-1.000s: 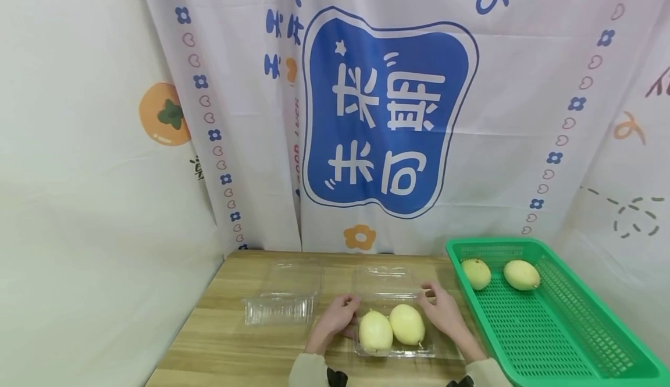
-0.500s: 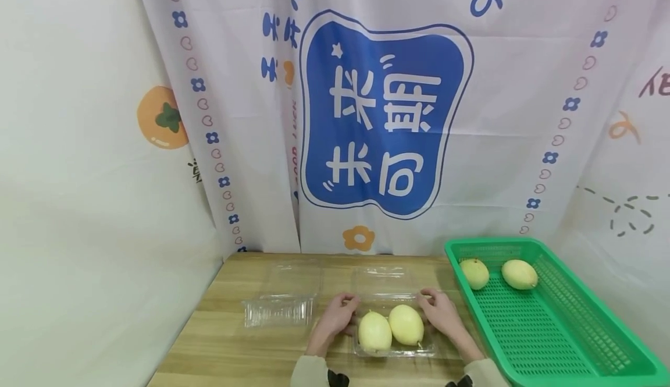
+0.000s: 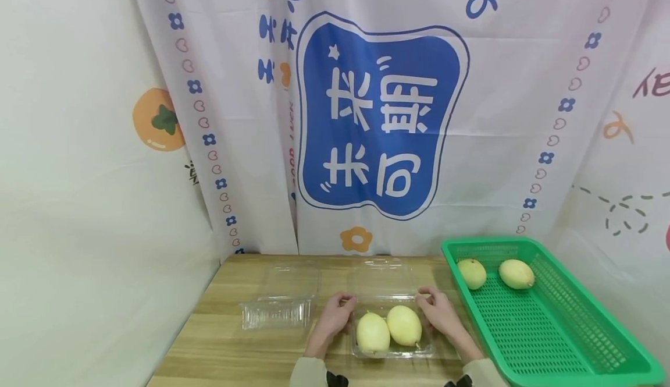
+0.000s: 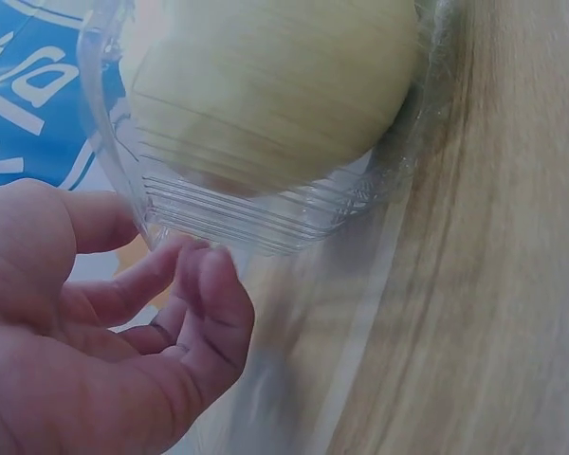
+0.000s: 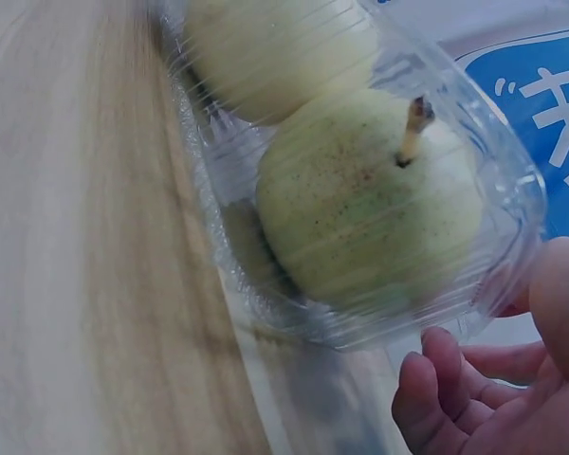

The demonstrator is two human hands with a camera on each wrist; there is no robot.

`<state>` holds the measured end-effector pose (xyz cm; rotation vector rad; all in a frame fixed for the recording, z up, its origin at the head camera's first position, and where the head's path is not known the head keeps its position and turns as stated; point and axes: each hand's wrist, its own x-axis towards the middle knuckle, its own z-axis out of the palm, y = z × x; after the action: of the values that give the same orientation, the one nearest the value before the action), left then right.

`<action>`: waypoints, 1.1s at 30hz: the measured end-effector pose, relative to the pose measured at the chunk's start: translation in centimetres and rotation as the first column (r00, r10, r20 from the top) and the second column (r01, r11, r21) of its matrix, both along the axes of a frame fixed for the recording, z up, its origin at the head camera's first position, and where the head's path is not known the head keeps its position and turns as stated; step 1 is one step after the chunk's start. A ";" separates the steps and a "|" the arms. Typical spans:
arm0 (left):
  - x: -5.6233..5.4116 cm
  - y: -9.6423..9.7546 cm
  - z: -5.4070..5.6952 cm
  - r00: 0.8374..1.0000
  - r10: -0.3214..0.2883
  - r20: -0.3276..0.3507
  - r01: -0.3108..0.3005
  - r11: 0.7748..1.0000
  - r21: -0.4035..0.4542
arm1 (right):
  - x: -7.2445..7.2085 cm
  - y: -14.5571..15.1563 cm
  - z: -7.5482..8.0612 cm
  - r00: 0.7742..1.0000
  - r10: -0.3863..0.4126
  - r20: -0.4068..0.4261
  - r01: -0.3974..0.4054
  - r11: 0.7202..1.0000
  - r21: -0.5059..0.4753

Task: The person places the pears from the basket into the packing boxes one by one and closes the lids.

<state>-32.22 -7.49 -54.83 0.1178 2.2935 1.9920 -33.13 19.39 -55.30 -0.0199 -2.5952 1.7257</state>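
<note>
Pinching a clear container (image 3: 396, 352) by its sides at the head frame's lower middle, the left hand (image 4: 104, 313) and right hand (image 5: 512, 370) flank two pears (image 3: 404, 325) inside it. The right wrist view reveals speckled skin and a brown stem (image 5: 415, 133); only the head view catches the green basket (image 3: 539, 329), lower right.

A clear plastic clamshell box (image 3: 392, 354) is lying open between the left fingers (image 4: 223, 303) and the right fingers (image 5: 419, 389), which are pinching its rim at opposite ends. Its ribbed walls are curving just beside them, and its transparent lid (image 3: 382, 276) is leaning back beyond them. In the base, one pale yellow pear (image 3: 373, 333) is resting nearer the left fingers; a second pear (image 3: 404, 325), finely speckled and short-stemmed, is sitting right beside it, nearer the right fingers.
</note>
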 end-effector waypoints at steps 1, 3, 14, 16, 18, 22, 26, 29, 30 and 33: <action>0.0 0.0 0.0 1.000 0.000 -0.001 0.000 1.000 0.002 | 0.0 0.0 0.0 1.000 -0.001 0.002 0.001 1.000 -0.006; 0.1 0.0 0.0 1.000 -0.003 0.001 0.003 1.000 0.009 | 0.1 0.0 -0.1 1.000 -0.002 0.006 0.002 1.000 -0.011; 0.3 -0.3 0.3 1.000 -0.015 0.024 0.014 1.000 0.019 | 0.6 0.0 0.2 1.000 -0.005 -0.027 0.004 0.999 -0.032; 0.4 -0.3 0.4 1.000 -0.014 0.025 0.014 1.000 0.020 | 0.6 0.0 0.2 0.999 -0.003 -0.034 0.001 0.999 -0.048; 0.4 -0.3 0.5 1.000 -0.011 0.021 0.011 1.000 0.021 | 0.6 0.0 0.3 0.999 -0.003 -0.040 0.000 0.998 -0.066; 0.4 -0.3 0.5 1.000 -0.008 0.015 0.007 1.000 0.027 | 0.7 -0.1 0.5 0.999 0.003 -0.049 -0.007 0.997 -0.080; 0.2 -0.3 0.4 1.000 -0.006 -0.001 0.006 1.000 0.027 | 0.6 0.0 0.5 0.999 0.009 -0.054 -0.013 0.997 -0.079; 0.1 -0.3 0.4 1.000 -0.011 -0.011 0.011 1.000 0.026 | 0.5 0.1 0.6 0.999 0.003 -0.053 -0.007 0.997 -0.079; 0.1 -0.3 0.4 1.000 -0.014 -0.012 0.014 1.000 0.025 | 0.5 0.2 0.5 0.999 0.000 -0.055 -0.004 0.997 -0.079; 0.0 -0.3 0.5 1.000 -0.019 -0.012 0.019 0.999 0.028 | 0.4 0.3 0.4 0.998 0.004 -0.056 -0.008 0.998 -0.067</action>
<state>-32.18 -7.79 -54.37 0.1539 2.2627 2.0207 -32.71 19.69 -54.86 0.0340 -2.5003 1.7878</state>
